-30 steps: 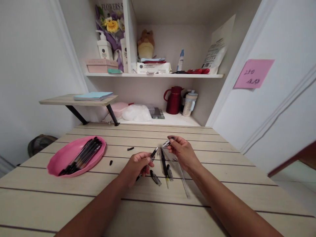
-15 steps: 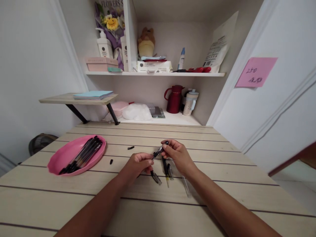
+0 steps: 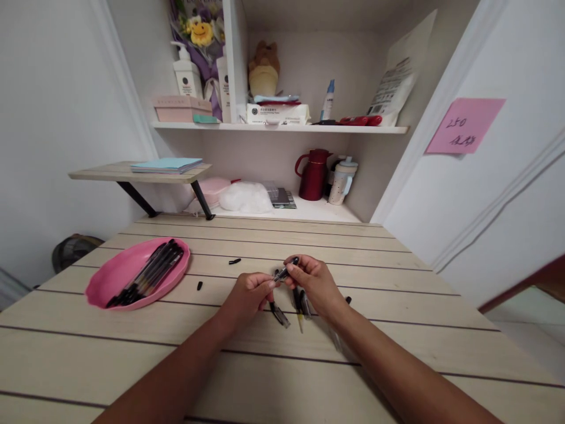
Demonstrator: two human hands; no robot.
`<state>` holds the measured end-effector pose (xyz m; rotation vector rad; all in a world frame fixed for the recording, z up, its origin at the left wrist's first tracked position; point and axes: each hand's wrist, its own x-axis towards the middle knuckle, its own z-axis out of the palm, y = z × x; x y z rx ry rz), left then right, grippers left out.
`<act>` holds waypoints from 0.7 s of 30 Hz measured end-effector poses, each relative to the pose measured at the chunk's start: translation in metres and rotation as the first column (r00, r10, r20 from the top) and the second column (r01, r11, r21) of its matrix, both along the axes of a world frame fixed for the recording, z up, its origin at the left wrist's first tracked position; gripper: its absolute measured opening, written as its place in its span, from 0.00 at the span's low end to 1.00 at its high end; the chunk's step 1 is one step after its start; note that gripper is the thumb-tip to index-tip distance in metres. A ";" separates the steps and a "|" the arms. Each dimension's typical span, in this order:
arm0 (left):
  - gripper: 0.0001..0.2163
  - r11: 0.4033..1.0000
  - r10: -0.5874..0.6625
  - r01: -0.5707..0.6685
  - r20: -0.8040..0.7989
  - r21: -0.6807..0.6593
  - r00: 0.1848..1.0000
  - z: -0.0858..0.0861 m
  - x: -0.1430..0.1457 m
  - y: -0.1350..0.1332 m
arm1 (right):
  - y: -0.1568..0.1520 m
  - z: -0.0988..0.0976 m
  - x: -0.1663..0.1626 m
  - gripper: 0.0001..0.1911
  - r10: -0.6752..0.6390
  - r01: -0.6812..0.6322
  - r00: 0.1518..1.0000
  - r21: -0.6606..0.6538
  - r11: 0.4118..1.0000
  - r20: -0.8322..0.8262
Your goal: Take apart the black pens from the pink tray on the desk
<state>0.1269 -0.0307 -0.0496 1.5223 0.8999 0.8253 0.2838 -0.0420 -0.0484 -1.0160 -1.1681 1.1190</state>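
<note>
Over the middle of the table, my left hand [image 3: 252, 294] and my right hand [image 3: 312, 281] meet on a small clear-and-black pen part [image 3: 281, 274]. My left fingers pinch its lower left end, and my right thumb and fingers grip its upper right end. The fingers partly cover it. Below my left hand lies a clear pen cap with a black clip [image 3: 279, 315]. Under my right hand are other black and clear pen pieces [image 3: 304, 303] and a thin yellowish refill [image 3: 301, 322]. A clear tube [image 3: 336, 340] lies partly behind my right forearm.
A pink tray [image 3: 103, 282] with several black pens [image 3: 152, 274] stands at left. Two small black pieces lie between it and my hands: one nearer the tray [image 3: 200, 285], one farther back [image 3: 235, 261]. A raised wooden shelf [image 3: 97, 171] and a red jug [image 3: 314, 175] stand behind.
The pen part between my hands has shifted slightly, and my fingers now cover more of it. My right hand has come a little lower. A black tip now shows beside my right wrist.
</note>
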 end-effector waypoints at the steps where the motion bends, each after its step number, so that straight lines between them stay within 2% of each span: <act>1: 0.11 1.000 0.007 -0.007 -0.002 0.007 1.000 0.000 0.000 0.000 | 0.000 0.001 -0.001 0.13 -0.001 0.001 1.000 -0.001 1.000 0.001; 6: 0.10 0.998 0.006 -0.007 -0.005 -0.062 1.000 -0.005 0.002 0.000 | -0.002 0.002 -0.002 0.16 0.028 -0.029 0.999 -0.083 0.996 -0.017; 10: 0.08 0.995 0.018 -0.013 0.051 -0.102 0.999 -0.006 0.002 0.002 | -0.004 0.011 0.005 0.22 0.043 -0.045 0.999 -0.128 0.991 -0.018; 12: 0.08 0.992 0.089 -0.080 0.099 -0.096 0.991 -0.001 -0.002 0.005 | -0.005 0.017 0.011 0.24 -0.009 0.010 1.000 -0.128 0.992 0.009; 14: 0.10 0.974 0.225 -0.221 0.127 -0.050 0.966 0.008 -0.012 0.013 | -0.006 0.021 0.021 0.22 -0.049 0.055 0.998 -0.123 0.991 0.050; 15: 0.11 0.949 0.313 -0.315 0.118 0.003 0.942 0.014 -0.020 0.018 | -0.006 0.022 0.027 0.21 -0.054 0.063 0.996 -0.122 0.990 0.076; 17: 0.11 0.857 0.487 -0.488 0.049 0.166 0.872 0.028 -0.044 0.029 | -0.007 0.022 0.040 0.18 -0.061 0.080 0.988 -0.130 0.988 0.139; 18: 0.09 0.795 0.570 -0.544 -0.027 0.268 0.821 0.034 -0.060 0.035 | -0.008 0.021 0.048 0.18 -0.069 0.095 0.982 -0.142 0.985 0.177; 21: 0.06 0.699 0.693 -0.630 -0.102 0.338 0.714 0.047 -0.113 0.046 | -0.013 0.016 0.075 0.17 -0.067 0.111 0.965 -0.162 0.981 0.255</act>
